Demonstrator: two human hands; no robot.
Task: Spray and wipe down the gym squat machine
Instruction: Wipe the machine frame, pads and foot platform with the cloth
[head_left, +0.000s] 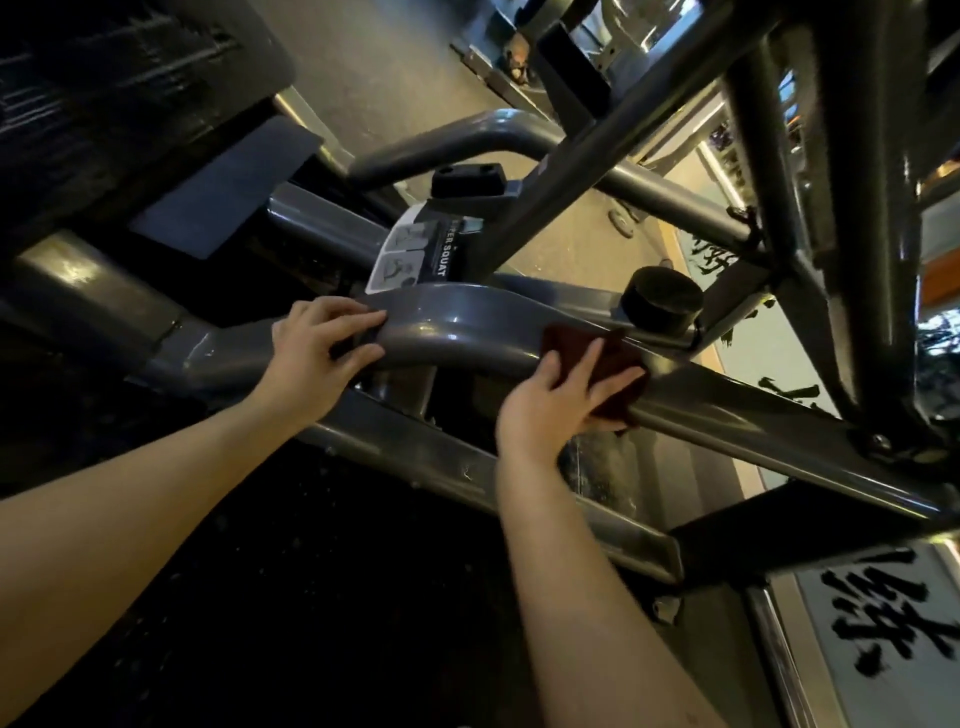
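Observation:
The grey steel frame of the squat machine (457, 332) fills the view, with a curved tube running across the middle and a "SUPER SQUAT" label (415, 254) above it. My left hand (317, 353) grips the curved tube near its left end, fingers over the top and thumb underneath. My right hand (556, 400) presses a dark red cloth (613, 358) against the same tube further right, with the fingers lying fairly straight over the cloth. No spray bottle is in view.
A round black rubber stop (662, 299) stands just beyond the cloth. A black pad (104, 104) sits at upper left. Crossing frame tubes (779, 182) rise at right. Black rubber flooring (311, 571) lies below; a pale floor with black lettering (883, 623) is at lower right.

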